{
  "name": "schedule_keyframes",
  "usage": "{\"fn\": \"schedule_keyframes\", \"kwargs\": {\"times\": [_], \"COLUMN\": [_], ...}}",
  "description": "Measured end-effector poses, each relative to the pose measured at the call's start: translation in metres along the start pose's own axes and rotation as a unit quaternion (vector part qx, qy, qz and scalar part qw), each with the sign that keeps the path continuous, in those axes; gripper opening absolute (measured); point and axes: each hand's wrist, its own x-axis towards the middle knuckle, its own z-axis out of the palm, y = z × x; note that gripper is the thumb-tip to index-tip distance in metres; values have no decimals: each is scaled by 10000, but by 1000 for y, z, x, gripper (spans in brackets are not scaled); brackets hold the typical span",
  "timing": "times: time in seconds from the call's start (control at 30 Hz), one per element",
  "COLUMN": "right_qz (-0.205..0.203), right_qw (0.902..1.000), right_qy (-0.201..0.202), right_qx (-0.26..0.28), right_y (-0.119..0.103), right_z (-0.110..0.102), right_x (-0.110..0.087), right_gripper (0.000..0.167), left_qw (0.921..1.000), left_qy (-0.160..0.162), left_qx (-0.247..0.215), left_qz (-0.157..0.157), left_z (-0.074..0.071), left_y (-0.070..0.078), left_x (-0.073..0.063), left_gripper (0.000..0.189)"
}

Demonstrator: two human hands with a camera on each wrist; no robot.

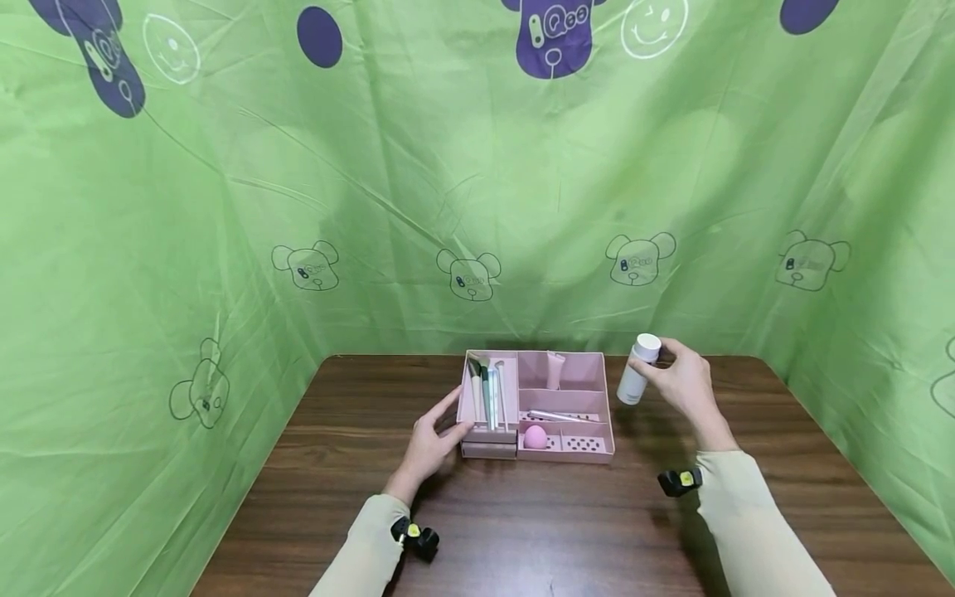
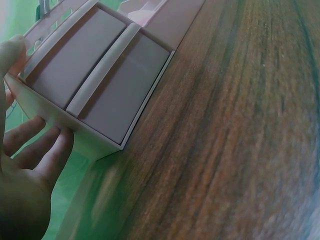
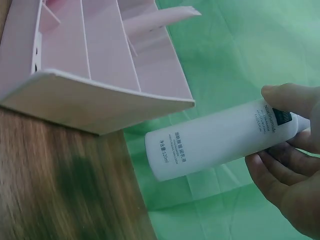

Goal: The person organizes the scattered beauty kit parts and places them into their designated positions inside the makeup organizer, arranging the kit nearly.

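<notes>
My right hand point(image 1: 682, 383) holds a white lotion bottle point(image 1: 632, 385) near its cap, thumb on one side and fingers on the other. The bottle tilts beside the right wall of a pink desktop organizer point(image 1: 608, 414), and its printed label point(image 3: 172, 150) reads 120ml. My left hand point(image 1: 429, 448) rests against the organizer's left side. In the left wrist view, fingers point(image 2: 42, 145) touch the outer side wall while the thumb is at the top front corner, above two closed drawers point(image 2: 127, 85).
Makeup brushes point(image 1: 485, 394) lie in the organizer's left tray. A pink tube point(image 1: 555, 371) leans in the back right compartment, a silver pen-like stick point(image 1: 559, 415) lies in the middle one, and a pink makeup sponge point(image 1: 535, 438) sits in front. Green cloth point(image 1: 477, 182) surrounds the wooden table point(image 1: 567, 531).
</notes>
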Motion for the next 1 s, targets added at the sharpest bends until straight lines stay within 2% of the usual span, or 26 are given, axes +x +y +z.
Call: {"fn": "schedule_keyframes", "kwargs": {"times": [0.67,1.0], "right_qz": [-139,-178], "right_qw": [9994,9993], "right_qy": [-111,-88], "right_qx": [289,316], "right_y": [-23,-32], "right_z": [12,12], "right_x": [7,7], "right_gripper": [61,59], "left_qw": [9998,10000], "left_qy": [6,45], "left_qx": [97,5], "left_qz": [-157,-83], "left_z": [-1,0], "left_y": [-3,-4], "left_x": [2,1], "left_gripper": [65,65]}}
